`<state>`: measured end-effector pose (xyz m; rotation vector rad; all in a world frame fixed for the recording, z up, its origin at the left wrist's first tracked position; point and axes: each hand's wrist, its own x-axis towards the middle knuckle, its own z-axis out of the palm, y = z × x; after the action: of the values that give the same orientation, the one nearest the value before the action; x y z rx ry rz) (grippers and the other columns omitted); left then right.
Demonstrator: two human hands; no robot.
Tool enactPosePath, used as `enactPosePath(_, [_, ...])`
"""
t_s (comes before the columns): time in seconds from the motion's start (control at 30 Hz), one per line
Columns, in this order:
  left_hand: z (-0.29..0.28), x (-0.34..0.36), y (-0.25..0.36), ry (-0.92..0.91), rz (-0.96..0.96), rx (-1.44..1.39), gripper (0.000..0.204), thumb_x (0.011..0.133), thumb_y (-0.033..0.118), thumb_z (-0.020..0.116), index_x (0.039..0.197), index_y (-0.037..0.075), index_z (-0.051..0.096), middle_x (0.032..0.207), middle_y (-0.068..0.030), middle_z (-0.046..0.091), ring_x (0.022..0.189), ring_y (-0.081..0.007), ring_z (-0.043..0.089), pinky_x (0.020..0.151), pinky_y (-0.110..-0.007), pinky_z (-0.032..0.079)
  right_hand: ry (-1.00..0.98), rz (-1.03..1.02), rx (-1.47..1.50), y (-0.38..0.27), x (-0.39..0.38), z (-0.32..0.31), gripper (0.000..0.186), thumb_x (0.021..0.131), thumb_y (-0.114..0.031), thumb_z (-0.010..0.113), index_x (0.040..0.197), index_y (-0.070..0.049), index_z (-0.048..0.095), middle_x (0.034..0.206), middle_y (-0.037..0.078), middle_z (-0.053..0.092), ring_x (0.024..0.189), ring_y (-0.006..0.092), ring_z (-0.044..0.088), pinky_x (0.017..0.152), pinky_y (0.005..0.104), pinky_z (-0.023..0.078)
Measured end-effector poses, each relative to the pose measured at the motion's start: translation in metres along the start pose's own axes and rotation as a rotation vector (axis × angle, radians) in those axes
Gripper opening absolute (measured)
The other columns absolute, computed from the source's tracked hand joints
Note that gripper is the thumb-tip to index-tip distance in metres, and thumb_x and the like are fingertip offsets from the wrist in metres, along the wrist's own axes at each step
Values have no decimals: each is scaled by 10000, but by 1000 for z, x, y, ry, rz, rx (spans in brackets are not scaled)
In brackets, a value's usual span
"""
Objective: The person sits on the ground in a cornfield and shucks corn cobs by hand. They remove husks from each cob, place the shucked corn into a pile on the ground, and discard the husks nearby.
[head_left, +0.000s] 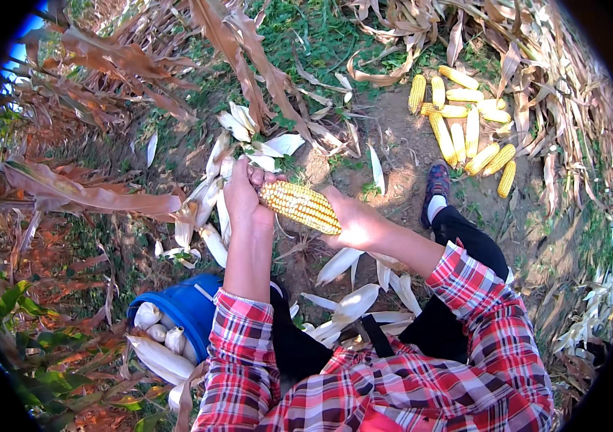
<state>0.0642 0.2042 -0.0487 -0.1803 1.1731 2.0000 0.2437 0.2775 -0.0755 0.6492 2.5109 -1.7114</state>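
Observation:
A husked yellow corn cob (pixel 298 207) lies crosswise between my hands, its kernels facing up. My left hand (pixel 247 189) is closed around its upper left end, fingertips curled beside a darker, partly hidden stub. My right hand (pixel 350 222) grips the lower right end, with its fingers mostly hidden under the cob. Pale peeled husks (pixel 214 245) lie loose on the ground around and below my hands, and more (pixel 350 309) lie between my legs.
Several bare cobs (pixel 471 133) lie piled at upper right beside my shoe (pixel 437 189). A blue bucket (pixel 190 295) on its side at lower left holds unhusked ears (pixel 162 356). Dry stalks and leaves (pixel 83 194) crowd the left and top; dirt (pixel 393 129) and weeds cover the ground.

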Motion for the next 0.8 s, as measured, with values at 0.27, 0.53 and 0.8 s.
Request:
enactPosePath(0.27, [3,-11,31,94,442,286,360,977,318,454,679,125,397,514,23,361,368,-93,308,359,-273,344,204,102,-506,14,-4,-23,583,635,-184,741,1110,-17,448,967,180,587,911,360,604,777,419,491])
enactPosePath(0.53, [-8,-13,1,-122,922,1835,693,804,380,694,1287,-33,417,1262,-203,477,1176,-302,470,939,-425,385,121,136,837,30,2,-31,550,729,-51,756,1189,-7,459,1037,43,586,881,112,586,744,260,503])
enactPosePath(0.8, [-1,5,-18,-133,30,151,271,895,244,602,1029,24,519,909,-113,614,857,-220,625,729,-372,543,-72,23,256,-3,-1,-12,592,726,-177,738,1205,17,450,1054,93,583,955,155,563,830,297,465])
